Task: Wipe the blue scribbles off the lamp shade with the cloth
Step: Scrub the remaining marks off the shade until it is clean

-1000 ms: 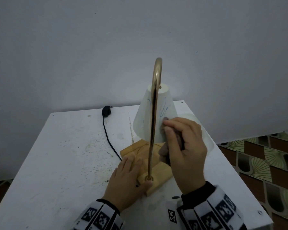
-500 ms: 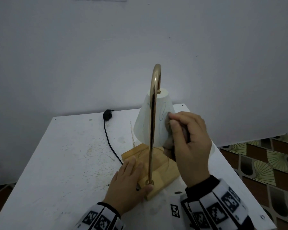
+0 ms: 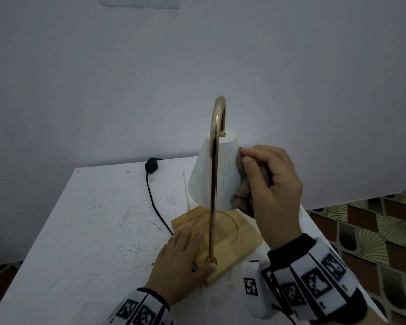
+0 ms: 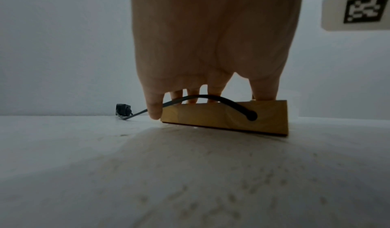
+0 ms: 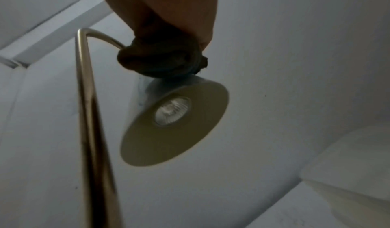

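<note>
Right hand (image 3: pixel 271 191) bunched round dark crumpled cloth (image 3: pixel 240 184), pressed to right flank of white conical lamp shade (image 3: pixel 204 181) over faint blue scribbles (image 3: pixel 226 170). Left hand (image 3: pixel 181 261) flat, fingers together, pinning light wooden square base (image 3: pixel 232 240), probably against tipping.

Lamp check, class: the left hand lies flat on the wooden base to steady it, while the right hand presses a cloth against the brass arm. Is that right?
One detail is wrong. The right hand presses the cloth against the white lamp shade, not the brass arm; the head view shows it. The left hand does lie flat on the wooden base.
</note>
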